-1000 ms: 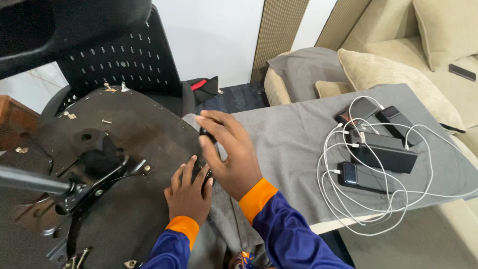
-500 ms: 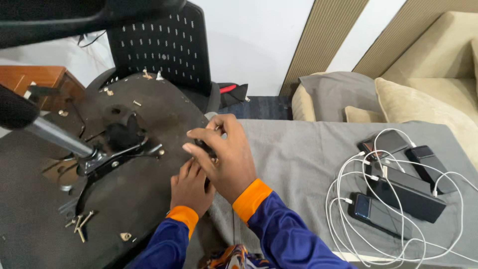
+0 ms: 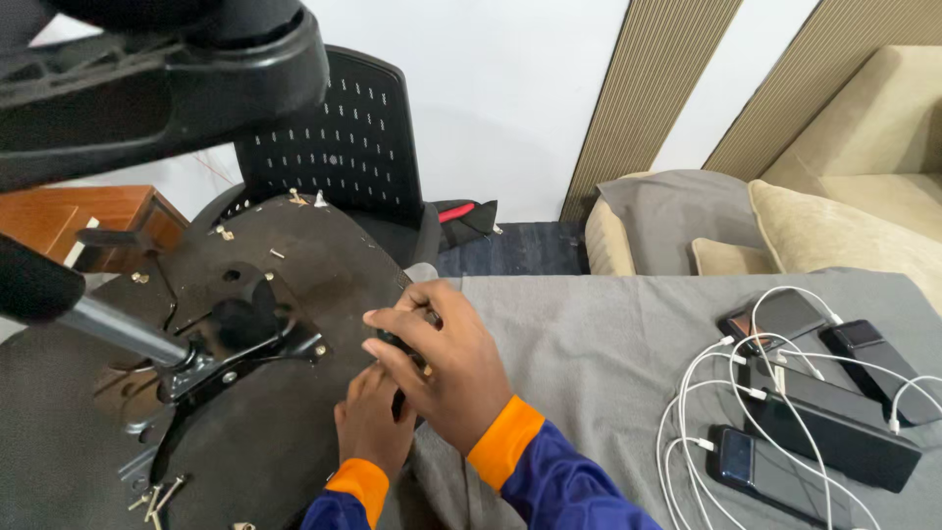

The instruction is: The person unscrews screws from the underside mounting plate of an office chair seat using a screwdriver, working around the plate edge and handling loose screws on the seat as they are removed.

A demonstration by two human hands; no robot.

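- Hands meet at the edge of an upside-down chair seat [image 3: 294, 432], which is dark and round and lies partly on a grey cloth [image 3: 608, 353].
- The right hand [image 3: 446, 368] lies on top, with its fingers bent around a small black part [image 3: 397, 344] at the seat's rim.
- Its grip is closed on that black part, but most of the part is hidden, so I cannot tell what it is.
- The left hand [image 3: 371, 424] sits just under the right hand, flat against the seat's underside.
- I cannot tell if the left hand's grip holds anything, because the right hand covers its fingertips.
- Both arms wear blue sleeves with orange cuffs [image 3: 502, 442].
- A black metal plate [image 3: 240, 344] with a silver rod [image 3: 123, 332] is fixed in the middle of the seat, to the left of the hands.
- Loose screws [image 3: 152, 496] lie near the bottom left edge of the seat.
- A black chair back [image 3: 339, 147] with many small holes stands behind the seat.
- Dark phones and power banks [image 3: 834, 432] with white cables [image 3: 702, 422] lie on the grey cloth, well apart from the hands, to the right.
- Beige cushions [image 3: 834, 231] rest at the far right.
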